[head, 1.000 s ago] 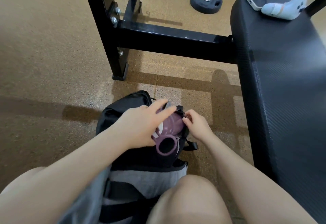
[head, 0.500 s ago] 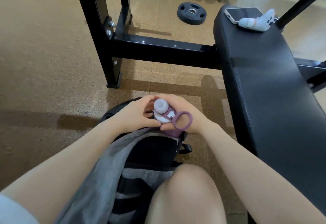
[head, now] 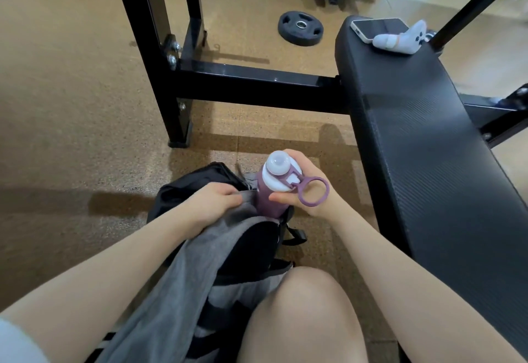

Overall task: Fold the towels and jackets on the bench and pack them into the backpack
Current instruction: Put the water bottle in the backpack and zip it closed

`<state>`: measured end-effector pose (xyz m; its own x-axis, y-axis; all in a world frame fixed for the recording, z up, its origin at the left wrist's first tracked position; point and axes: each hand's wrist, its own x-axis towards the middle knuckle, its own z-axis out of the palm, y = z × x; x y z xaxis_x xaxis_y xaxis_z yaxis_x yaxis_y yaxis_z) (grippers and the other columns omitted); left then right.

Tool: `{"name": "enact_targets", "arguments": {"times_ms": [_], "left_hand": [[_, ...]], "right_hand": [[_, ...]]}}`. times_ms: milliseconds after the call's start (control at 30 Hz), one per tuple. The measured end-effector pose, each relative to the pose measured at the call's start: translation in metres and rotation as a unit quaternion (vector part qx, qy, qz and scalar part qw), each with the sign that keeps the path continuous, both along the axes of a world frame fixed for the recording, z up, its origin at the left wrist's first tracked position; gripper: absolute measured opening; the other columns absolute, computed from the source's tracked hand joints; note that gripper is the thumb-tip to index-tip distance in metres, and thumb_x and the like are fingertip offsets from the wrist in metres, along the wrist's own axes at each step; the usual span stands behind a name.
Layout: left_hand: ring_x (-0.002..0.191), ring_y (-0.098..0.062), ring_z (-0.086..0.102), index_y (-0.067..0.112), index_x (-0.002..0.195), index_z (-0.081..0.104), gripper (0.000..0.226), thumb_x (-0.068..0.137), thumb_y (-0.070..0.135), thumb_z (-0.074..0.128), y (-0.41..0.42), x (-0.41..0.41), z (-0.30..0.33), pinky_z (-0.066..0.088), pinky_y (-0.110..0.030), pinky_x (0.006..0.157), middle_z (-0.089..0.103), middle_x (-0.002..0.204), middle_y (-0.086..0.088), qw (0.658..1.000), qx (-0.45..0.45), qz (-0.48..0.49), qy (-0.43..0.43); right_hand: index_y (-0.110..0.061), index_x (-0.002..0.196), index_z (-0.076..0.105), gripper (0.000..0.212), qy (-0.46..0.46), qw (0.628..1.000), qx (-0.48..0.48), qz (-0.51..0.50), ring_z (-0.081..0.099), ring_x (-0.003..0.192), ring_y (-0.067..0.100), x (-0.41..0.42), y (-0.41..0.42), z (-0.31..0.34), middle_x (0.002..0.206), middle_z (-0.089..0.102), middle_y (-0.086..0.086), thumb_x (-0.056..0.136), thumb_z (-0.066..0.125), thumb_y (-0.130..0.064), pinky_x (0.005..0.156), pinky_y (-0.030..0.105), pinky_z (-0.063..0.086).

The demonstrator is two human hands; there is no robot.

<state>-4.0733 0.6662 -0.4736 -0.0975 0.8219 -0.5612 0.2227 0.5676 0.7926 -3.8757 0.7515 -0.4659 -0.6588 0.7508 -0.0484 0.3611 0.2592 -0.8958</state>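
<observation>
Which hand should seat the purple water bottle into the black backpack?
Right. The right hand grips the purple water bottle above the black backpack; the left hand holds grey fabric.

Speckled tan floor [head: 71, 91]; black steel frame [head: 251, 88]; weight plate [head: 300, 28] beyond.

A gym: a padded bench [head: 423, 139], a black steel rack frame [head: 160, 57] and a weight plate [head: 300, 28] (on speckled rubber flooring [head: 63, 91]).

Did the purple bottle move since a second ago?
Yes. The bottle came up out of the backpack. It lay low in the opening; the right hand holds it above the rim.
</observation>
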Motion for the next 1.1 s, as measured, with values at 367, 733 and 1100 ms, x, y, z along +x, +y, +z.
{"name": "enact_targets", "arguments": {"times_ms": [367, 733, 1100], "left_hand": [[0.066, -0.013, 0.043, -0.011, 0.082, 0.055, 0.031, 0.091, 0.019, 0.055, -0.013, 0.005, 0.019, 0.033, -0.030, 0.065, 0.049, 0.070, -0.008, 0.987, 0.065, -0.150, 0.002], [0.133, -0.005, 0.023, 0.023, 0.070, 0.061, 0.014, 0.081, 0.030, 0.066, 0.024, -0.010, 0.000, 0.018, -0.023, 0.102, 0.033, 0.139, 0.005, 0.935, 0.154, -0.271, 0.170], [0.100, 0.007, 0.046, 0.044, 0.066, 0.062, 0.022, 0.086, 0.035, 0.059, 0.017, -0.015, -0.025, 0.030, -0.011, 0.091, 0.049, 0.105, 0.009, 0.957, 0.112, -0.263, 0.047]], "right_hand": [[-0.037, 0.133, 0.037, 0.058, -0.234, 0.969, 0.037, 0.077, 0.030, 0.136, 0.015, 0.018, -0.015, -0.066, 0.146, 0.032, 0.001, 0.080, 0.060, -0.032, 0.111, 0.041, 0.029], [-0.022, 0.137, 0.043, 0.065, -0.283, 0.949, -0.099, 0.092, 0.047, 0.122, 0.015, 0.008, 0.022, -0.027, 0.139, 0.046, -0.004, 0.081, 0.064, -0.048, 0.102, 0.030, 0.038], [-0.017, 0.131, 0.048, 0.072, -0.388, 0.916, -0.050, 0.087, 0.038, 0.131, 0.027, 0.005, 0.016, -0.056, 0.141, 0.042, 0.004, 0.073, 0.068, -0.055, 0.104, 0.045, 0.037]]}}
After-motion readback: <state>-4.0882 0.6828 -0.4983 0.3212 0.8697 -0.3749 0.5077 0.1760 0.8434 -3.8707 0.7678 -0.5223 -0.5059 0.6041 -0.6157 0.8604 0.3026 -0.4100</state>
